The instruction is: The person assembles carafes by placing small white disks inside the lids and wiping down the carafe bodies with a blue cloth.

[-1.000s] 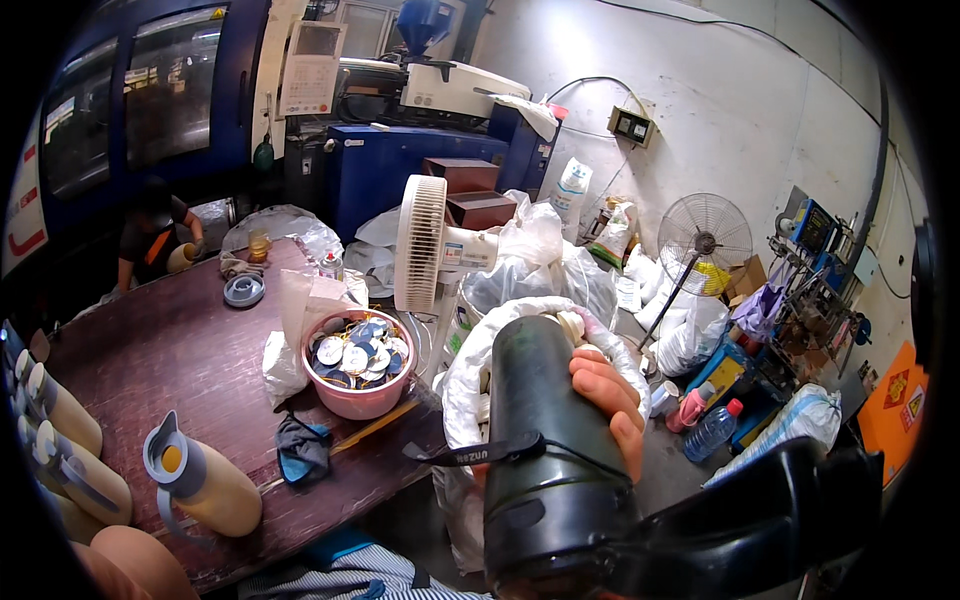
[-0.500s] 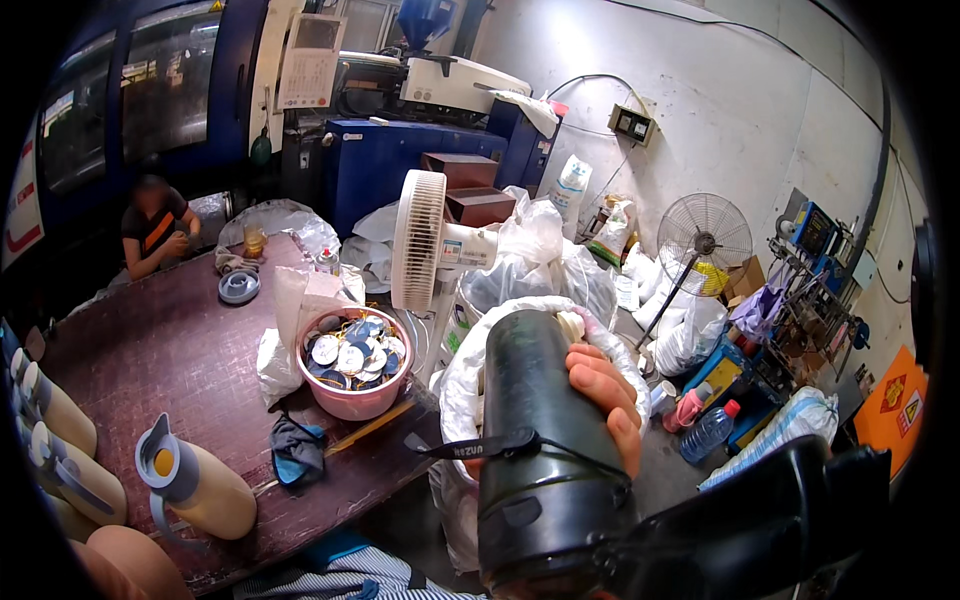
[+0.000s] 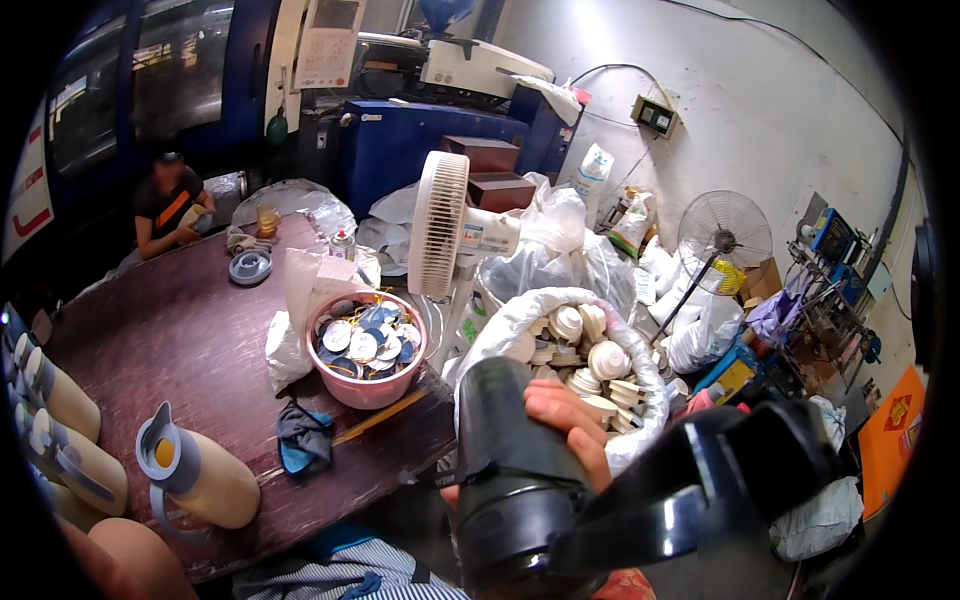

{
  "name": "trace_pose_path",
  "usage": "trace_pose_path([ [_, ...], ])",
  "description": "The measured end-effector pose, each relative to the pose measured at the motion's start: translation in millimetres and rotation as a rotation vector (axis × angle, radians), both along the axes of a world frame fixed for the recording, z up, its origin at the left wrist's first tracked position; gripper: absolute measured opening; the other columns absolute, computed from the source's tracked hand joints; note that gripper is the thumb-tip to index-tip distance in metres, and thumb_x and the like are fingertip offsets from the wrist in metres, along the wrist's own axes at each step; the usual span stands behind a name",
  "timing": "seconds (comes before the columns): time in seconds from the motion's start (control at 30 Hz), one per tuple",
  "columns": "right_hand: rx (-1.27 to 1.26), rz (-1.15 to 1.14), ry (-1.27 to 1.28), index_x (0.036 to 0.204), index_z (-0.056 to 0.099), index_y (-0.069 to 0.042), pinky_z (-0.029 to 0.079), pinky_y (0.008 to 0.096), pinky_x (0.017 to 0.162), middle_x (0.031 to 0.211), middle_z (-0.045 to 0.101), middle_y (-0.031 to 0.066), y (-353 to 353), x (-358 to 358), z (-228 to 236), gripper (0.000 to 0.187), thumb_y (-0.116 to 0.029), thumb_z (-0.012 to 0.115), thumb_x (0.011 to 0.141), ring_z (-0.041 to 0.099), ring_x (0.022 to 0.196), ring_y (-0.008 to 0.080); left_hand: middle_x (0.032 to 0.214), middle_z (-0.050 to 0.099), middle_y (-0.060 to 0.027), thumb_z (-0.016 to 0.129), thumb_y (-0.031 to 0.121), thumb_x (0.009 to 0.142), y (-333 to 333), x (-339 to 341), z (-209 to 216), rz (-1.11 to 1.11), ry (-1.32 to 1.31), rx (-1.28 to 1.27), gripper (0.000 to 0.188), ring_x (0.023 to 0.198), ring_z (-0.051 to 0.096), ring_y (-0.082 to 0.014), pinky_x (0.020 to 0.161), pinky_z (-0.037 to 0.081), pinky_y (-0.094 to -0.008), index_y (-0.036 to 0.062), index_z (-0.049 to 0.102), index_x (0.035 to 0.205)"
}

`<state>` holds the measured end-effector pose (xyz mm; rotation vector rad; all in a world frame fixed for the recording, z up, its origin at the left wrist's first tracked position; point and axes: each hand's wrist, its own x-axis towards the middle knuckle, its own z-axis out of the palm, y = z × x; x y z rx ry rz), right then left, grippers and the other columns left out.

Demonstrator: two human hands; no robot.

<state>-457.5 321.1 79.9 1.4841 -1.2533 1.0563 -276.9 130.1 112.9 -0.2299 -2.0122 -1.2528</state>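
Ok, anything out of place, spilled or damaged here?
Only the cloth looks slightly odd: it lies crumpled on the table near the pink tub. The jug seems to lean, probably just lens bend. No spill or damage shows.

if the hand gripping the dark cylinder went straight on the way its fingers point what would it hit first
The hand would meet the dark cylinder first, since it is curled onto it. Past that, the white sack looks next, though depth is unclear.

Orange board (image 3: 881, 470) w/ red diamond sign (image 3: 898, 411) — txt illegible.
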Motion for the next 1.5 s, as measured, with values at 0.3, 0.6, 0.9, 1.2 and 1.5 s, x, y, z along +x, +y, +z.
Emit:
trace_pose_path([
  [0.3, 0.192, 0.256, -0.278, 0.130, 0.040, -0.004, 0.052, 0.0426, 0.087, 0.113, 0.061, 0.0173, -21, 19, -54, 0.079, -0.026, 0.086, 0.070, 0.064, 0.099, 0.0286, 0.155, 0.035, -0.0170, 0.037, 0.033, 0.105, -3, 18, 2, 0.188, 0.064, -0.015, 0.057, 0.143, 0.035, -0.0263, 0.119, 0.023, -0.0425, -0.0013, 0.029, 0.151],
  [0.6, 0.538, 0.402, -0.949, 0.122, 0.048, -0.002, 0.055, 0.0372, 0.079, 0.108, 0.065, 0.0138, -36, 54, -168, 0.078, -0.025, 0.093, 0.062, 0.068, 0.093, 0.0244, 0.149, 0.043, -0.0167, 0.041, 0.057, 0.101, -18, 2, -68, -0.411, -0.191, 0.941, 0.076, 0.136, 0.044, -0.0251, 0.115, 0.030, -0.0371, 0.0001, 0.031, 0.151],
  [0.9, 0.446, 0.305, -1.085, 0.137, 0.040, 0.002, 0.051, 0.0375, 0.091, 0.120, 0.061, 0.0177, -59, 61, -191, 0.086, -0.019, 0.089, 0.069, 0.064, 0.105, 0.0259, 0.151, 0.040, -0.0199, 0.049, 0.060, 0.092, 15, 1, -122, 0.190, 0.023, -0.532, 0.081, 0.141, 0.036, -0.0416, 0.116, 0.030, -0.0499, -0.0025, 0.041, 0.143],
  [1.2, 0.025, -0.068, -1.255, 0.143, 0.034, 0.005, 0.047, 0.0364, 0.098, 0.130, 0.055, 0.0176, -90, 10, -225, 0.088, -0.011, 0.086, 0.075, 0.058, 0.112, 0.0240, 0.139, 0.049, -0.0143, 0.067, 0.043, 0.087, -13, 82, -157, 0.562, 0.170, -0.591, 0.059, 0.134, 0.043, -0.0348, 0.114, 0.030, -0.0496, 0.0066, 0.056, 0.133],
  [1.5, -0.189, -0.297, -1.081, 0.132, 0.042, 0.003, 0.047, 0.0338, 0.096, 0.122, 0.055, 0.0129, -117, -73, -263, 0.073, -0.009, 0.087, 0.075, 0.056, 0.108, 0.0220, 0.142, 0.044, -0.0157, 0.054, 0.037, 0.102, -60, 182, -211, 0.964, -0.064, 0.216, 0.059, 0.131, 0.043, -0.0236, 0.110, 0.032, -0.0369, 0.0002, 0.035, 0.143],
])
